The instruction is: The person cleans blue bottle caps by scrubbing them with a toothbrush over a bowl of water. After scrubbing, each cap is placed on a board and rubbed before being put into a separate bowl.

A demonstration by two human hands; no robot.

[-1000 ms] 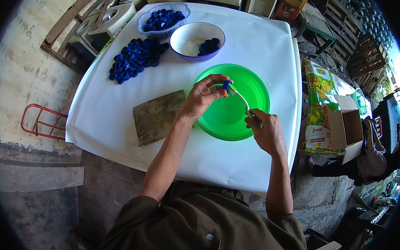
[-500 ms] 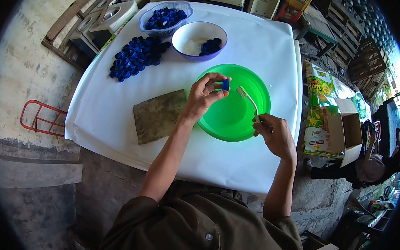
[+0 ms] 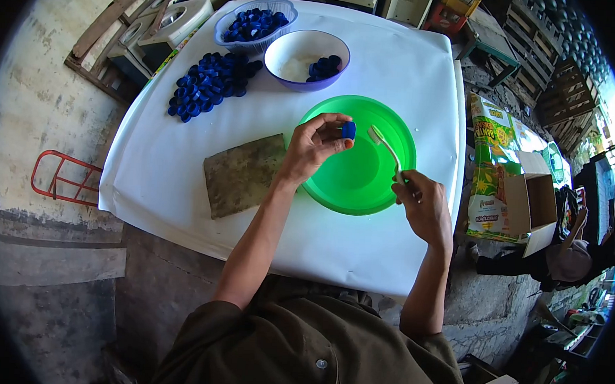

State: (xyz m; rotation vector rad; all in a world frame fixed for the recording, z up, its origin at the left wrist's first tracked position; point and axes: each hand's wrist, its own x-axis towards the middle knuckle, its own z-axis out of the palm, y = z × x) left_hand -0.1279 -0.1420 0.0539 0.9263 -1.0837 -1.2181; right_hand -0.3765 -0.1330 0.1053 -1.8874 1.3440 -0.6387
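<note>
Between the thumb and fingers of my left hand (image 3: 316, 145) is a blue bottle cap (image 3: 348, 129), held above the left part of a green basin (image 3: 349, 202). My right hand (image 3: 425, 204) grips a white toothbrush (image 3: 391, 152) by its handle at the basin's right rim. The bristle head points up and left, a short gap away from the cap. Beyond the basin stands a white and purple bowl (image 3: 302, 47) with several blue caps and something whitish inside. A pile of blue caps (image 3: 205, 89) lies to its left.
A lilac basket (image 3: 259, 47) full of blue caps stands at the table's far left. A worn rectangular slab (image 3: 244, 175) lies left of the basin on the white-covered table (image 3: 162, 177). At right are a cardboard box (image 3: 536, 207) and another person (image 3: 568, 261).
The cap has turned in my left fingers. The toothbrush head has rotated and shifted slightly toward the cap, while my right hand has moved up a little.
</note>
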